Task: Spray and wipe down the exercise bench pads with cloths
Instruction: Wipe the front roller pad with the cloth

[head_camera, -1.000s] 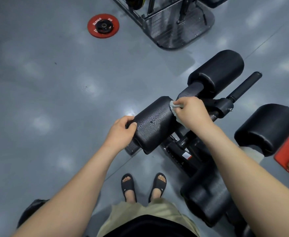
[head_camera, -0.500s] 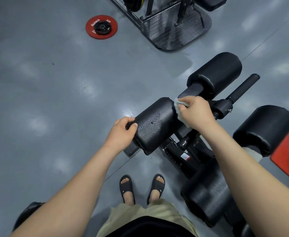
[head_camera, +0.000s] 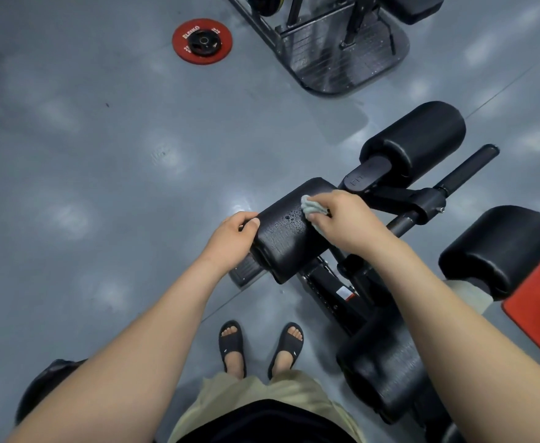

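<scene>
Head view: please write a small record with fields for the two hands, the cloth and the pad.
left hand: grips the left end of the roller pad, thumb on top
right hand: pinches the grey cloth and presses it on the pad's top
pad surface: black, spray droplets beside the cloth
floor: red weight plate lying flat, far away

**Around the Gym Floor**

A red weight plate lies flat on the grey floor at eleven o'clock. The ribbed metal footplate of another machine sits at one o'clock. Black sandals stand at six o'clock.
</scene>
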Demonstrator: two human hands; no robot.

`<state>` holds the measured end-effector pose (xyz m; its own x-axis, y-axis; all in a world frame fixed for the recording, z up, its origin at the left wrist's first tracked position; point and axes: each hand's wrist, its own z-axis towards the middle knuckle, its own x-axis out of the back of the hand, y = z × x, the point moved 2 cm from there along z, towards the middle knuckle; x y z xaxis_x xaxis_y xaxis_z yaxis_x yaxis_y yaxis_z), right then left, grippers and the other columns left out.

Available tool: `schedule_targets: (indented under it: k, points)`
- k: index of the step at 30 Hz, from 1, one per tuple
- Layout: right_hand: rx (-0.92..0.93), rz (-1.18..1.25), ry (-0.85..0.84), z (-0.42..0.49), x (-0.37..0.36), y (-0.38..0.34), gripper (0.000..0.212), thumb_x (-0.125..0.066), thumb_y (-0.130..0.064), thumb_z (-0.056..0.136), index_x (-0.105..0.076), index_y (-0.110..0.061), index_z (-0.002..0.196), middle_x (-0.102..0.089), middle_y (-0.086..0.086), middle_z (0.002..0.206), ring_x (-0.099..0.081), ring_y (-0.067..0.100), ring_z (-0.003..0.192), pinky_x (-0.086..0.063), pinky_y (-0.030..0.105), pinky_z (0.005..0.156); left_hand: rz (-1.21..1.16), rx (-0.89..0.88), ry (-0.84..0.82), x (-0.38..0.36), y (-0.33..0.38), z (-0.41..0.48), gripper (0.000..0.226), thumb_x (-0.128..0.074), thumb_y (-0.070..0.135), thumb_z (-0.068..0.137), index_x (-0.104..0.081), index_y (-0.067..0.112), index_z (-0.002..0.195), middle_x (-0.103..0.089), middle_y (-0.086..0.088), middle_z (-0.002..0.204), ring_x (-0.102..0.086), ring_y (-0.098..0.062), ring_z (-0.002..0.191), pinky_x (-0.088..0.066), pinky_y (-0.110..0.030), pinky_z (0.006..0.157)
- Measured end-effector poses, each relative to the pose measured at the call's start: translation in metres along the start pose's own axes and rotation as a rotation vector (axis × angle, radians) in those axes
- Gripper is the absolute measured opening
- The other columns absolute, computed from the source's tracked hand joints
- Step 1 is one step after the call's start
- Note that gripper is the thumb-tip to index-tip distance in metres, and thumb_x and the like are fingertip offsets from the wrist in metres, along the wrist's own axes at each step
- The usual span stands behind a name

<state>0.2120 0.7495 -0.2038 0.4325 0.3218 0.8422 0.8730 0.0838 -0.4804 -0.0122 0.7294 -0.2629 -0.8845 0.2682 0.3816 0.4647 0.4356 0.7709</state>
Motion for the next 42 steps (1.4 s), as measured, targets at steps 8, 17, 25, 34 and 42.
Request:
schedule_targets:
  k: [8,17,25,34,42]
  points:
    - [-0.249,-0.017,0.073,-0.009,0.029,0.033,0.036,-0.057,-0.019,0.096,-0.064,-0.025,0.131,-0.064,0.007,0.119,-0.057,0.025,0.115,-0.045,0.032,0.092,-0.164,0.161,-0.056,-0.001,-0.005,0.01,0.026,-0.034,0.036,0.108,-0.059,0.036,0.117,-0.063,0.007,0.124,-0.058,-0.015,0.11,-0.053,-0.041,0.094]
    - [-0.25,-0.154,0.106,-0.007,0.012,0.011,0.005,-0.054,-0.004,0.087,-0.053,-0.009,0.087,-0.052,0.007,0.079,-0.05,0.031,0.084,-0.033,0.036,0.067,-0.288,0.224,-0.057,-0.004,-0.005,0.013,0.031,-0.034,0.029,0.108,-0.065,0.033,0.113,-0.066,0.006,0.114,-0.06,-0.016,0.109,-0.053,-0.028,0.07]
    - [-0.07,-0.018,0.093,-0.026,-0.013,-0.013,0.008,-0.056,0.0,0.082,-0.058,-0.007,0.079,-0.051,0.004,0.072,-0.046,0.027,0.075,-0.029,0.034,0.064,-0.247,0.184,-0.013,-0.009,-0.01,0.015,0.029,-0.036,0.032,0.106,-0.064,0.03,0.115,-0.068,-0.004,0.115,-0.063,-0.019,0.101,-0.057,-0.045,0.09]
    - [-0.195,-0.08,0.202,-0.009,0.026,0.012,0.015,-0.053,-0.006,0.09,-0.056,-0.01,0.076,-0.053,0.003,0.067,-0.049,0.028,0.077,-0.036,0.039,0.067,-0.108,0.096,0.021,-0.009,-0.014,0.01,0.028,-0.038,0.046,0.105,-0.061,0.037,0.116,-0.062,0.021,0.108,-0.059,-0.012,0.109,-0.05,-0.049,0.104]
    - [0.013,-0.018,0.135,-0.025,-0.024,-0.039,0.012,-0.056,-0.002,0.089,-0.062,-0.008,0.079,-0.039,0.001,0.064,-0.04,0.024,0.072,-0.041,0.038,0.065,-0.088,0.075,0.028,-0.009,-0.013,0.008,0.033,-0.035,0.046,0.104,-0.059,0.035,0.125,-0.061,0.014,0.126,-0.056,-0.016,0.12,-0.047,-0.048,0.108]
